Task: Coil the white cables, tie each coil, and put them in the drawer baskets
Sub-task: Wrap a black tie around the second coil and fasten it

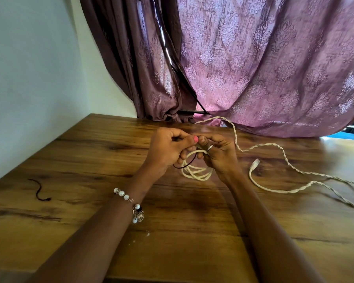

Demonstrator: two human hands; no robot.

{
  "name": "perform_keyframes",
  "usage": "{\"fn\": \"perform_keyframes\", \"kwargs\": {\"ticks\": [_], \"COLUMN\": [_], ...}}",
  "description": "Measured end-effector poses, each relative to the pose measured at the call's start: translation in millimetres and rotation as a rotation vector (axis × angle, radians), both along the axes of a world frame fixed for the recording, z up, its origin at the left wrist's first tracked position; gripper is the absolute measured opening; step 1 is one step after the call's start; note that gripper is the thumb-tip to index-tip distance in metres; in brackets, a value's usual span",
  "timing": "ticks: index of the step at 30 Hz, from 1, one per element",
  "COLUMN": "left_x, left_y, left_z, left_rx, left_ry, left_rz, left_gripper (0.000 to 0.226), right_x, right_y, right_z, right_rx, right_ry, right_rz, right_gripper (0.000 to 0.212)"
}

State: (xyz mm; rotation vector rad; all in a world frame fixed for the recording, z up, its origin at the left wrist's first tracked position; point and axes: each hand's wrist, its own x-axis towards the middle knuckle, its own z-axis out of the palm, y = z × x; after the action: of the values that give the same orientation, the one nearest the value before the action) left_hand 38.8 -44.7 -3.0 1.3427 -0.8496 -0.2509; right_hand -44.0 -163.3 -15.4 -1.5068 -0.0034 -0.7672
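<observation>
Currently tying: left hand (168, 150) pinches dark tie (185, 165), right hand (217, 154) grips coil (196, 171) below; next, likely cinch the knot.

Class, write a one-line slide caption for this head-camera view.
Both hands tie a dark string round a white cable coil; another white cable lies uncoiled on the wooden table.

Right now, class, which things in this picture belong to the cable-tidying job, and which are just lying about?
Part of the job:
white coil, held by left hand and right hand
dark tie at the coil
loose cable
spare tie

Just lying about:
curtain
table
bracelet
</observation>
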Motion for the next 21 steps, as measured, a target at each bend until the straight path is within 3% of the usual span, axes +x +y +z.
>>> {"fn": "perform_keyframes", "kwargs": {"ticks": [4,8,13,21], "left_x": [-4.0,0.4,-1.8,-2.4], "left_y": [-1.8,1.3,1.9,-3.6], "left_z": [-1.6,-1.7,0.0,-5.3], "left_rx": [-0.045,-0.097,-0.1,-0.102], "left_ry": [0.064,0.099,0.022,-0.021], "left_rz": [-0.003,0.008,-0.155,-0.121], "left_gripper": [0.012,0.041,0.042,0.03], "right_x": [3.1,4.1,5.1,6.6], "right_y": [-4.2,-5.8,-9.3,-18.9], "right_z": [-3.0,-2.3,-2.9,-5.4], "right_rx": [-0.015,-0.1,-0.154,-0.19], "right_ry": [-0.03,-0.051,-0.055,-0.01], "right_rz": [0.018,0.065,0.004,-0.029], "right_gripper": [0.017,0.029,0.026,0.017]}}
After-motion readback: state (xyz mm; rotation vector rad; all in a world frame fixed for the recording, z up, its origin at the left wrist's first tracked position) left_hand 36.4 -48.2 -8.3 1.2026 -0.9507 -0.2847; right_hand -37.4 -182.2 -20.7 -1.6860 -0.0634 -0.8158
